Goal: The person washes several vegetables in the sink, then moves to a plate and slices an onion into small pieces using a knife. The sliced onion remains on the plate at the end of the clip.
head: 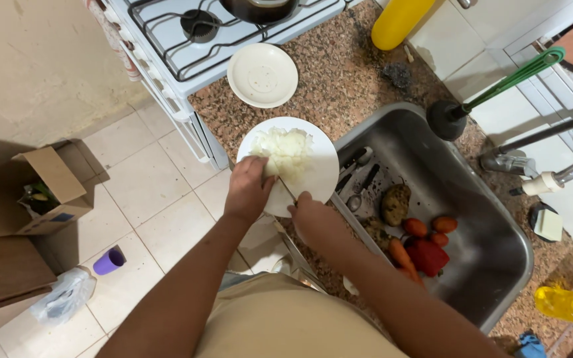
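Head view. White plate (319,174) sits on the granite counter (339,79), just left of the steel sink (472,199). A heap of chopped onion (288,149) covers the plate's 11 o'clock half.

Left hand (248,189): fingers curled down, pressing on the onion at the heap's 7 o'clock edge. Right hand (313,215): closed around the handle of a knife (286,190); thin blade runs toward 10 o'clock to the left fingertips. Handle itself hidden in the fist.

Step in hand, by judgement: dicing the onion, most of it already cut. The next cut calls for left fingertips tucked back from the blade and the plate held steady, since it overhangs the counter edge.

In the sink: carrot (400,255), red pepper (427,255), tomatoes (429,225), a potato (396,202), spoons at 10 o'clock. Empty saucer (262,74) at 12 o'clock of the plate.

Packages: yellow bottle (396,21) at 1 o'clock, no label readable; clear yellow bottle (568,306) at 4 o'clock; open brown cardboard box (41,192) on the floor at 9 o'clock, small blue patch on its side; purple cup (109,260) below it.
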